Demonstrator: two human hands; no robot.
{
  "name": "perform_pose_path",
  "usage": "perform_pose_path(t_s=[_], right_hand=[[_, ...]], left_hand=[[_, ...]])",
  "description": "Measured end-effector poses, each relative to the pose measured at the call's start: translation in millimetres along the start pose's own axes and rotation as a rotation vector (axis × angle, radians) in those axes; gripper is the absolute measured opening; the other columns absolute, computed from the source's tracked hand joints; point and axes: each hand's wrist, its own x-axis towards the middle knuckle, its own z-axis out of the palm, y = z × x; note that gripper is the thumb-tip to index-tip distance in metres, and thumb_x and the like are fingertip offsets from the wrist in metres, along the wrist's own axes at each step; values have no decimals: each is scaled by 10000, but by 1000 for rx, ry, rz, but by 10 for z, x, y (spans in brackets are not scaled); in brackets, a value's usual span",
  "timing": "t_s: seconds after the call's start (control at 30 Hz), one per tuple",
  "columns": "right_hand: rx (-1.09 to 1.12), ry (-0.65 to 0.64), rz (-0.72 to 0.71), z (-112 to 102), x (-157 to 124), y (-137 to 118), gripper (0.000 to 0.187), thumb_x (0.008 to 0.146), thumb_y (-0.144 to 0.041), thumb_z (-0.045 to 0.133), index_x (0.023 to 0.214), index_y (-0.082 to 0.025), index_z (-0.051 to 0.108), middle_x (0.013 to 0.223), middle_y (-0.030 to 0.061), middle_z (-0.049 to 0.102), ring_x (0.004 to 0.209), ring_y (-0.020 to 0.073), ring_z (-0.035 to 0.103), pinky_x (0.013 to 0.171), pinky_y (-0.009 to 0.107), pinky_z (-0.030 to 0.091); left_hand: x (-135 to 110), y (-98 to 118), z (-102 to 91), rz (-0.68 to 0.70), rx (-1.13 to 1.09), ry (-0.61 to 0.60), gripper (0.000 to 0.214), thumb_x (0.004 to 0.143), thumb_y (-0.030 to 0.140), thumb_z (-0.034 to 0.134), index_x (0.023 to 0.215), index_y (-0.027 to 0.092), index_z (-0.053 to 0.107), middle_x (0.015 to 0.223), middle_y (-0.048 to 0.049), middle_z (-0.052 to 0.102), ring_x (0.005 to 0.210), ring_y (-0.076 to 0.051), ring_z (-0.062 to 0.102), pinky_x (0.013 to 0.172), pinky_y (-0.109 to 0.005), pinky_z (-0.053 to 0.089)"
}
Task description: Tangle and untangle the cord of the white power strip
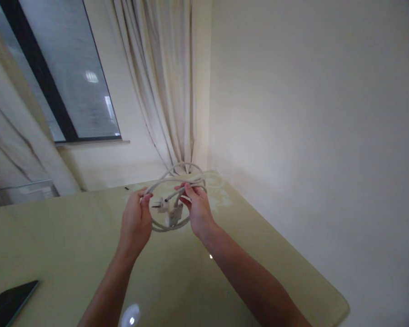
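A pale power cable (168, 228) is gathered in loose loops between my two hands, above the far part of the table. My left hand (137, 218) is closed round the left side of the coil, thumb against the fingers. On the other side, my right hand (198, 206) pinches the upper strands of the cable. Inside the loops hangs a white plug (162, 205) with its metal pins pointing left. Just below it is a boxy white piece (174, 215), perhaps a socket end; its exact kind is unclear.
The greenish, glossy table (71, 240) runs up to the wall (310, 113) on the right. A dark flat device (12, 302) lies at the lower left. Beyond the far edge hang cream curtains (170, 81) beside a dark-framed window (68, 68). A small dark bit (127, 188) lies near the far edge.
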Motion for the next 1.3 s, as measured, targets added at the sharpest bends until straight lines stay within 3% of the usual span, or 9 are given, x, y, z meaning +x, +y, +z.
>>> perform_pose_path(t_s=[0.13,0.3,0.4,0.5,0.6,0.7,0.93,1.13,1.3], right_hand=[[175,54,168,-63,71,-324,162,890,-342,727,846,-196,669,757,10,718,678,130,641,656,248,510],[67,-320,294,-275,86,-874,218,914,-380,682,888,-164,665,532,-92,410,427,71,363,434,192,301],[-266,-402,85,-461,89,-1078,366,909,-548,666,896,-182,664,540,-102,343,414,76,304,429,218,219],[-682,-193,-291,-621,132,-1144,442,956,-633,564,892,-208,669,564,-72,399,478,111,399,507,249,297],[-1021,26,-535,-712,201,-1136,390,1014,-535,488,869,-236,691,620,-22,498,587,155,477,603,283,329],[-1113,77,-554,-739,269,-1101,346,995,-468,514,792,-242,678,658,2,539,650,176,503,635,298,320],[-364,-149,-176,-679,283,-1070,416,811,-603,736,914,-216,623,595,-77,453,488,102,393,491,252,233],[-299,-220,-136,-560,130,-1106,453,754,-575,824,816,-219,552,594,-67,556,508,92,483,487,229,297],[-335,-236,-129,-462,-63,-1154,444,784,-581,810,872,-237,543,602,-67,595,503,106,519,485,232,318]], left_hand=[[98,-125,-115,-428,-557,127,225,889,394,667,852,175,630,709,35,553,534,-86,503,503,-196,449],[196,-236,-294,-621,-779,179,111,840,194,698,769,144,629,549,106,375,402,-31,272,342,-138,217],[249,-330,-381,-678,-861,185,83,869,154,647,789,142,665,517,114,316,387,-36,256,345,-135,269],[293,-437,-452,-694,-803,220,117,910,190,627,872,152,732,571,78,436,456,-48,409,454,-127,433],[311,-532,-490,-675,-688,231,104,876,206,665,911,182,760,749,21,619,634,-71,571,647,-152,543],[298,-650,-505,-557,-568,159,97,751,225,739,844,201,736,916,-18,703,793,-117,638,763,-208,556],[214,-1190,-523,-275,312,-48,285,662,493,744,794,241,762,755,-82,693,756,-305,646,731,-428,528],[134,-1414,-351,-49,235,-360,237,686,458,664,689,253,781,866,-133,764,846,-323,712,843,-443,567],[139,-1041,-286,-10,109,-601,323,751,518,686,914,287,844,1046,-126,818,1000,-343,748,931,-485,576]])
